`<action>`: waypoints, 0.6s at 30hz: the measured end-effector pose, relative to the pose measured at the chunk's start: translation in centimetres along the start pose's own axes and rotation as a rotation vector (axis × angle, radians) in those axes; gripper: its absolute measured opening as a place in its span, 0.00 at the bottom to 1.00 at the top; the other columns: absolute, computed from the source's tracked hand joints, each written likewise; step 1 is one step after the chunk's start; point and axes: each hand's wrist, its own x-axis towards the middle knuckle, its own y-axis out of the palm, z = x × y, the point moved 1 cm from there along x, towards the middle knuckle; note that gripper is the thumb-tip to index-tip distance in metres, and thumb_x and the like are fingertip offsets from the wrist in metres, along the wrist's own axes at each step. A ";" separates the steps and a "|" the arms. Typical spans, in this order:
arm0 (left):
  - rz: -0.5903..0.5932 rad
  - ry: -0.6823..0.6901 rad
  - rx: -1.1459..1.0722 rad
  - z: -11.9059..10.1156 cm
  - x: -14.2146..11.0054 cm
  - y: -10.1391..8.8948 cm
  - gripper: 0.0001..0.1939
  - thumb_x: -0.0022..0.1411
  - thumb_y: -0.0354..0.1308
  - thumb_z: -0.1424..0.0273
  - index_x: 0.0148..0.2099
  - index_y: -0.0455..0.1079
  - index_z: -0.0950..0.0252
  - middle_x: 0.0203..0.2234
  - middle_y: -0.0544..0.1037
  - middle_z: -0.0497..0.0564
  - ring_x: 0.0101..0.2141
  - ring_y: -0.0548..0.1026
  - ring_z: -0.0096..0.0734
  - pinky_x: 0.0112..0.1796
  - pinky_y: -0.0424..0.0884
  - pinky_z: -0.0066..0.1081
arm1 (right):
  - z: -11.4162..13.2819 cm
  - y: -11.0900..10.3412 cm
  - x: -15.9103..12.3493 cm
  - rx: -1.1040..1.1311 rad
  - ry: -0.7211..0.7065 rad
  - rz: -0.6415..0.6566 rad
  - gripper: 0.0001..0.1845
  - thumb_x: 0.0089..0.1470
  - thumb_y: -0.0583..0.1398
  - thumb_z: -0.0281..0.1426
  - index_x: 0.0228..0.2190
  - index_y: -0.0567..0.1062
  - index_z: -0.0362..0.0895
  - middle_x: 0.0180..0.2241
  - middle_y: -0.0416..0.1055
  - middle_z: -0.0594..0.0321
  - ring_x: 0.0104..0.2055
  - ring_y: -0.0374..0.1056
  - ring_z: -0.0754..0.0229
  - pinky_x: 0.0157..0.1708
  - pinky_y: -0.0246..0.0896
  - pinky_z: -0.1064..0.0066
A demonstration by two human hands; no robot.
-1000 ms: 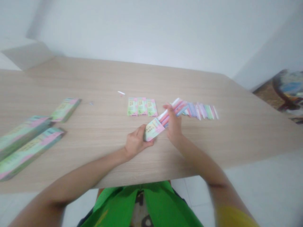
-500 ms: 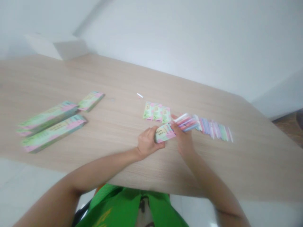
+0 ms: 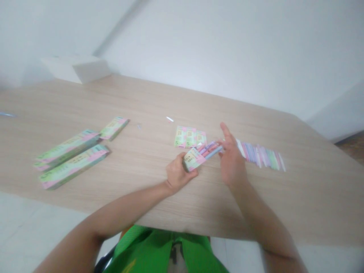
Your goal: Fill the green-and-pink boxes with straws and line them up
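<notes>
My left hand (image 3: pixel 176 175) is closed around a small pastel box (image 3: pixel 193 159) just above the table. Several pink and blue pens (image 3: pixel 211 149) stick out of the box's open end, pointing right. My right hand (image 3: pixel 231 157) is at the pens' tips, palm against them, index finger stretched upward; I cannot see whether the other fingers pinch a pen. A row of loose pastel pens (image 3: pixel 261 156) lies flat on the table just right of that hand.
Three small pastel boxes (image 3: pixel 190 137) lie side by side behind my hands. Two long pastel cartons (image 3: pixel 71 157) and a shorter one (image 3: pixel 114 128) lie at the left. A white scrap (image 3: pixel 170 119) rests farther back, a white block (image 3: pixel 76 68) at the far left corner.
The pens have slid deeper into the small box. My right hand has shifted from gripping them to resting at their tips with a finger raised. The camera has tilted.
</notes>
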 end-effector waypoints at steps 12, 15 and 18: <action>-0.007 0.077 -0.031 0.6 0.4 -0.2 0.33 0.47 0.66 0.63 0.56 0.63 0.62 0.43 0.78 0.52 0.41 0.79 0.39 0.41 0.74 0.34 | -1.2 1.7 2.9 -0.283 -0.114 -0.100 0.18 0.61 0.50 0.38 0.38 0.78 0.47 0.43 0.70 0.55 0.48 0.65 0.52 0.52 0.60 0.52; 0.002 0.087 -0.049 0.7 0.5 -0.1 0.34 0.47 0.67 0.62 0.56 0.62 0.62 0.44 0.78 0.52 0.42 0.79 0.39 0.41 0.74 0.34 | -1.5 1.5 3.0 -0.161 0.021 -0.005 0.23 0.60 0.51 0.49 0.35 0.74 0.45 0.37 0.70 0.55 0.35 0.69 0.55 0.36 0.67 0.59; -0.008 0.079 -0.057 0.8 0.7 -0.1 0.34 0.46 0.67 0.63 0.56 0.63 0.61 0.45 0.78 0.52 0.42 0.78 0.40 0.41 0.74 0.34 | -1.2 1.5 2.3 -0.189 0.003 0.052 0.21 0.58 0.55 0.50 0.35 0.73 0.45 0.33 0.71 0.58 0.31 0.68 0.57 0.34 0.66 0.62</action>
